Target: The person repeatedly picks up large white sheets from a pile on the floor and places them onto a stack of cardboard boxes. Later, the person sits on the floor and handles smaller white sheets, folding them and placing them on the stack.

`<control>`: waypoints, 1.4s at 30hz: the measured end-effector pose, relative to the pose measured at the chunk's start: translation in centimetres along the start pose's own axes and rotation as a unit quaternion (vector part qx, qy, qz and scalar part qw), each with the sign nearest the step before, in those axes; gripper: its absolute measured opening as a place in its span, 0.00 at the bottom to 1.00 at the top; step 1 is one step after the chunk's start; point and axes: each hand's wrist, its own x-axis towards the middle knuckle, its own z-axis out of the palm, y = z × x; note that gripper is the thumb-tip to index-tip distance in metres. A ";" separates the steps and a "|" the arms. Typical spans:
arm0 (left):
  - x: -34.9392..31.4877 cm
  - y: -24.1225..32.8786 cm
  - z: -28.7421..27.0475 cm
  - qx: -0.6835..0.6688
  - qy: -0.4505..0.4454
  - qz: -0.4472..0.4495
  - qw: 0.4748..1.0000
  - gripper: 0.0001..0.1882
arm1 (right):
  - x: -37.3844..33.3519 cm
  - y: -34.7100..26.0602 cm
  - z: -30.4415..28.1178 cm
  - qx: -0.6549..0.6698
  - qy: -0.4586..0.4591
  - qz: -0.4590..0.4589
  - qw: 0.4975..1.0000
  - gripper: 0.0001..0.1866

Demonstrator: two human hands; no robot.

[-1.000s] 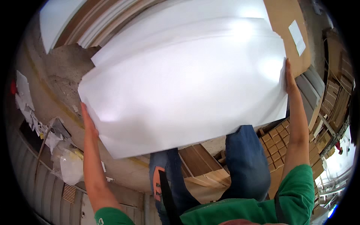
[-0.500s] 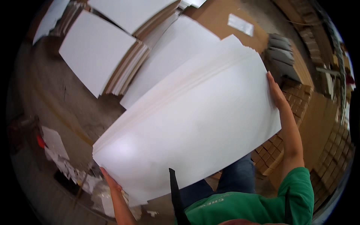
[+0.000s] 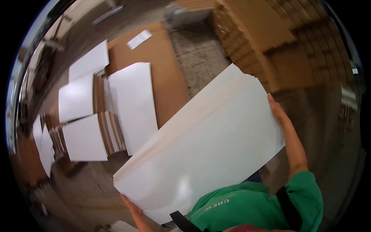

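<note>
A large stack of white cardboard sheets [image 3: 208, 143] lies slanted across the front of my body, its layered edges fanned along the far side. At the stack's lower left corner, my left hand [image 3: 132, 205] is closed on the edge, with the fingertips hidden beneath. My right hand [image 3: 279, 110] grips the short right edge, its fingers mostly out of sight under the sheets. The stack is held up off the floor between both hands.
Several piles of white sheets [image 3: 79, 98] stand at the left. One white sheet [image 3: 133, 104] lies on a brown cardboard base [image 3: 168, 77], with a small white paper [image 3: 139, 39] farther back. Brown carton stacks [image 3: 247, 46] rise at the far right, beside concrete floor [image 3: 201, 54].
My view has swung to the right, so the sheet piles now sit farther left and the carton stacks fill the far right. Both hands still hold the white stack.
</note>
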 end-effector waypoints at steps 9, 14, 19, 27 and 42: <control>-0.1 -6.0 10.4 0.224 -0.094 -0.029 0.970 0.42 | -2.3 36.2 -9.2 0.111 0.089 0.128 0.982 0.48; -5.7 -11.3 15.8 0.349 -0.131 -0.031 0.928 0.42 | -11.7 46.0 -13.5 0.200 0.080 0.206 0.955 0.45; -4.6 -16.5 22.2 0.361 -0.247 -0.138 0.889 0.41 | -16.0 52.5 -17.8 0.174 0.103 0.270 0.941 0.45; -2.8 -23.2 31.0 0.420 -0.251 -0.150 0.859 0.41 | -13.3 58.5 -21.1 0.145 0.085 0.317 0.933 0.41; -10.7 -43.4 35.8 0.462 -0.041 -0.235 0.855 0.47 | 15.8 79.6 -29.0 0.082 -0.118 0.270 0.952 0.35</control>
